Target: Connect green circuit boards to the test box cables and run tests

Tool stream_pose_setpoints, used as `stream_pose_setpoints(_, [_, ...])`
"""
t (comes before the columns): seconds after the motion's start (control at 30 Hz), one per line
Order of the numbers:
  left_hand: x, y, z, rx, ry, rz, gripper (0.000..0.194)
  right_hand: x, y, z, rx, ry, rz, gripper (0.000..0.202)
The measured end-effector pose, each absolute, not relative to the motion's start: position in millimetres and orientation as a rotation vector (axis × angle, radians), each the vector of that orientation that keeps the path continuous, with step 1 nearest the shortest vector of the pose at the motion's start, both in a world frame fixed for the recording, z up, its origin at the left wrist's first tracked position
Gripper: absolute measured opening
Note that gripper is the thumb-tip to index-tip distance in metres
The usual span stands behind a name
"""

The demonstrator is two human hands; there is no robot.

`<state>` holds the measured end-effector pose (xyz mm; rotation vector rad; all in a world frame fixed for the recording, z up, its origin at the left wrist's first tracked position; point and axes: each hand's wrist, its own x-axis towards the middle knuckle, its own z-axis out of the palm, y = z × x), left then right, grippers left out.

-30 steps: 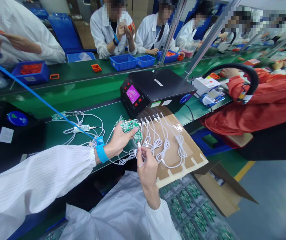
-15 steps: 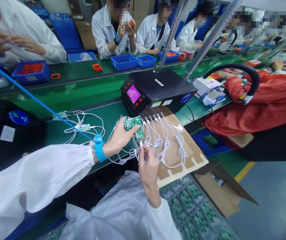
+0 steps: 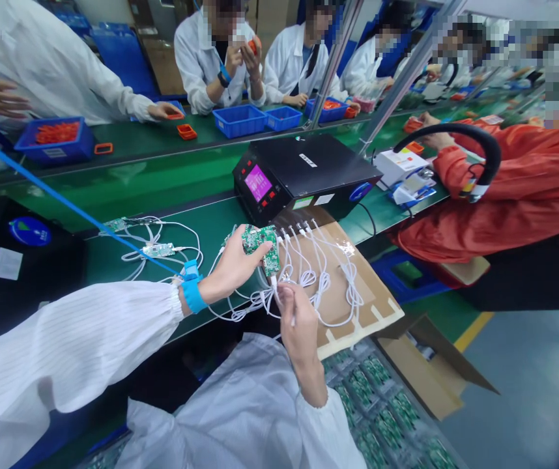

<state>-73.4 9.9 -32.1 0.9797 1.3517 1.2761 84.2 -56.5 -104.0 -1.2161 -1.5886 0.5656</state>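
Note:
A green circuit board (image 3: 268, 255) is held up above the bench by my left hand (image 3: 235, 264), its thumb lying over the board's face. A white cable plug (image 3: 273, 281) sits at the board's lower edge. Just right of that plug, my right hand (image 3: 300, 319) is closed with its fingers curled; whatever they may hold is hidden. White coiled cables (image 3: 321, 286) lie around and behind both hands. Round my left wrist is a blue wrist strap (image 3: 193, 294), with a blue cord running off to the upper left.
A black tester with a lit screen (image 3: 303, 172) stands behind a cardboard sheet (image 3: 343, 326). Further circuit boards (image 3: 159, 250) with cables lie left. Trays of boards (image 3: 387, 407) sit below right, near an open carton (image 3: 421, 371). Co-workers sit across the line; a red-sleeved person (image 3: 518, 176) is at right.
My right hand has moved slightly right and down, off the plug at the board. My left hand still grips the board. Across the line, a co-worker's hand has reached out with an orange frame.

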Motion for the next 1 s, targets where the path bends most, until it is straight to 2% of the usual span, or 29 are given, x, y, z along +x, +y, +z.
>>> stream_pose_setpoints(0.13, [-68, 8, -33, 1.028, 1.374, 1.199, 0.052, 105, -39, -96, -1.293, -1.413, 0.651, 0.038])
stream_pose_setpoints(0.23, [-62, 4, -33, 1.034, 1.339, 1.138, 0.041, 113, -21, -90, -1.375, -1.309, 0.666, 0.035])
stream_pose_setpoints(0.33, [-57, 1, -31, 0.985, 1.296, 1.145, 0.031, 114, -6, -83, -1.379, -1.371, 0.565, 0.044])
stream_pose_setpoints(0.43, [-53, -1, -27, 0.863, 1.226, 1.138, 0.023, 114, 0, -76, -1.323, -1.510, 0.479, 0.029])
stream_pose_setpoints(0.53, [-48, -1, -23, 0.739, 1.172, 1.113, 0.015, 112, 0, -71, -1.252, -1.631, 0.458, 0.031])
stream_pose_setpoints(0.77, [-45, -3, -25, 0.605, 1.074, 1.088, 0.015, 102, -3, -66, -1.114, -1.582, 0.512, 0.020])
stream_pose_setpoints(1.0, [-44, -5, -26, 0.613, 0.937, 1.061, 0.031, 103, -4, -56, -1.117, -1.607, 0.439, 0.015])
